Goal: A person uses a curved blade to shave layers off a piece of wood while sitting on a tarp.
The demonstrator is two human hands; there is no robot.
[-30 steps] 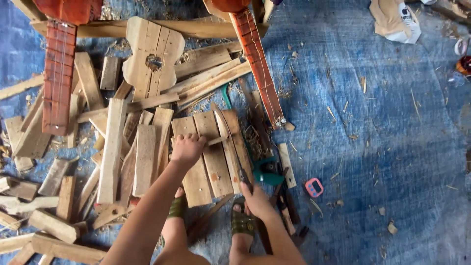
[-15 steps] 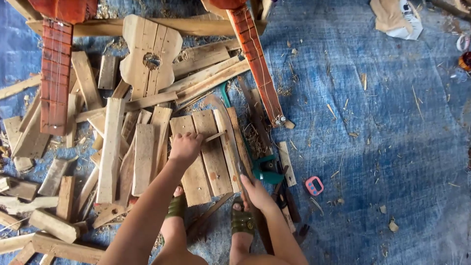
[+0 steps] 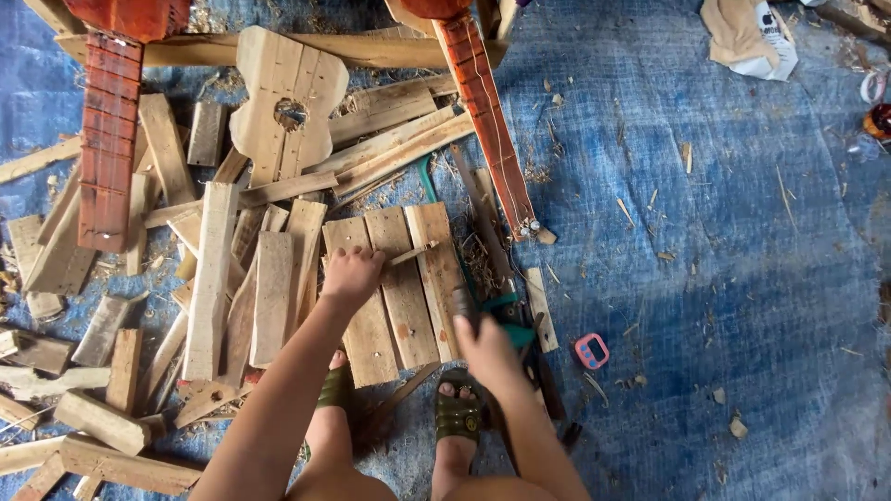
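My left hand (image 3: pixel 351 275) rests on a panel of three joined planks (image 3: pixel 401 306) and pinches one end of a thin wooden strip (image 3: pixel 411 252) that lies across the panel's top. My right hand (image 3: pixel 484 345) is at the panel's right edge, closed around a dark-handled tool (image 3: pixel 462 302); the tool's head is hidden. A green-handled saw (image 3: pixel 507 304) lies right beside that hand. My two feet in green sandals (image 3: pixel 458 417) stand just below the panel.
Loose wood offcuts (image 3: pixel 212 278) are heaped to the left. A guitar-shaped wooden cutout (image 3: pixel 288 93) lies above, between two red guitar necks (image 3: pixel 111 139) (image 3: pixel 487 121). A small pink object (image 3: pixel 591 351) sits on the blue tarp (image 3: pixel 724 278) to the right.
My right hand has moved up a little toward the panel's right edge. The left hand stays on the panel, and the thin strip now lies flatter by its fingers.
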